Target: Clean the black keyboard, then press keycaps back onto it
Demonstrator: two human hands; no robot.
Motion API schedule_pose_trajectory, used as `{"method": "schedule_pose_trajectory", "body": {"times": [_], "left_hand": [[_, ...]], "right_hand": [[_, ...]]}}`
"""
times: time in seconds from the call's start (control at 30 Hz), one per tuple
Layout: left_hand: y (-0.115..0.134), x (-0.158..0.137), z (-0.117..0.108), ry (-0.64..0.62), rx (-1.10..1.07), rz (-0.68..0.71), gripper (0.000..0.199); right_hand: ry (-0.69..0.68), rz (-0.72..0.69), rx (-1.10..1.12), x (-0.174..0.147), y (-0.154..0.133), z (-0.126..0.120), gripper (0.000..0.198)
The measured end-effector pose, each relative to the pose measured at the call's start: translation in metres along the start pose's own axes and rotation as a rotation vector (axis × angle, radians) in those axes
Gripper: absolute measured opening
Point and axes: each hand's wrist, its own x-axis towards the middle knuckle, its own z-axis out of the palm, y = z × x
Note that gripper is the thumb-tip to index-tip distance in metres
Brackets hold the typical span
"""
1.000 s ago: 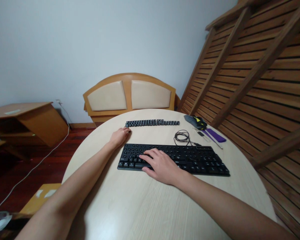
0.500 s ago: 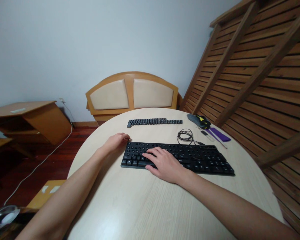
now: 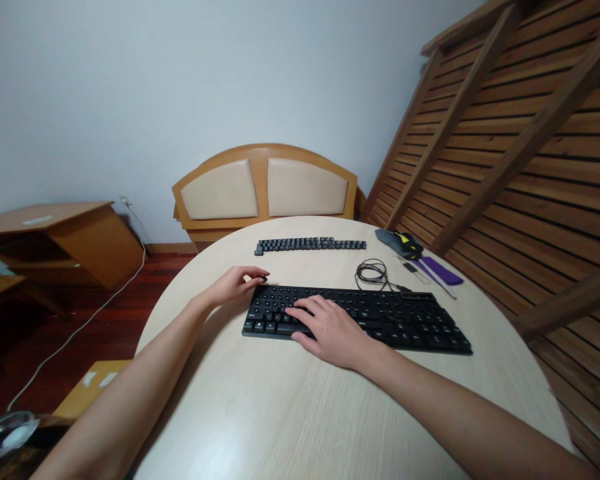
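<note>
Resting under right hand (image 3: 330,331): keyboard (image 3: 380,317)

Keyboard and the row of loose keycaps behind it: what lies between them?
In the head view, only bare table lies between the keyboard and the keycaps; the left hand sits at the keyboard's left corner.

Across the lower frame spreads a round, pale wood-grain table (image 3: 290,427). Toward its far right edge lies a coiled black cable (image 3: 371,271), and further right a grey cloth pouch with a yellow-and-black item on it (image 3: 397,242), touching or just beside a flat purple strip (image 3: 443,270). Behind the table, at centre frame, stands an arched wooden headboard with two cream padded panels (image 3: 265,189). A slatted brown wooden frame (image 3: 520,147) leans across the right side. At left stands a tilted light-brown wooden desk (image 3: 65,233), with a white cord (image 3: 80,320) trailing over the dark red floor (image 3: 95,340). A pale blue-grey wall (image 3: 180,87) fills the upper frame.
</note>
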Motion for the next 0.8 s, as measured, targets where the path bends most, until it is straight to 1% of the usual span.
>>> {"method": "schedule_pose_trajectory", "body": {"times": [0.07,0.17,0.23,0.4,0.5,0.57,0.7,0.8], "left_hand": [[0.01,-0.001,0.001,-0.022,-0.112,0.015,0.039],[0.025,-0.002,0.004,-0.063,-0.193,0.011,0.039],[0.035,-0.004,0.007,-0.093,-0.228,0.023,0.038],[0.055,-0.007,0.017,-0.201,-0.331,0.102,0.043],[0.065,-0.008,0.024,-0.26,-0.397,0.125,0.044],[0.071,-0.009,0.028,-0.287,-0.415,0.12,0.044],[0.078,-0.009,0.03,-0.283,-0.421,0.118,0.043],[0.079,-0.009,0.029,-0.227,-0.369,0.161,0.035]], "right_hand": [[0.0,0.001,-0.002,0.0,0.0,0.0,0.042],[0.016,0.013,0.038,0.0,0.0,0.0,0.042],[0.055,0.044,0.096,0.0,0.001,0.001,0.041],[0.209,0.137,0.191,0.001,0.004,0.003,0.033],[0.246,0.135,0.193,0.002,0.004,0.003,0.033],[0.248,0.119,0.185,0.002,0.003,0.003,0.03],[0.252,0.11,0.17,0.003,0.004,0.005,0.018],[0.275,0.138,0.168,0.003,0.006,0.006,0.016]]}}
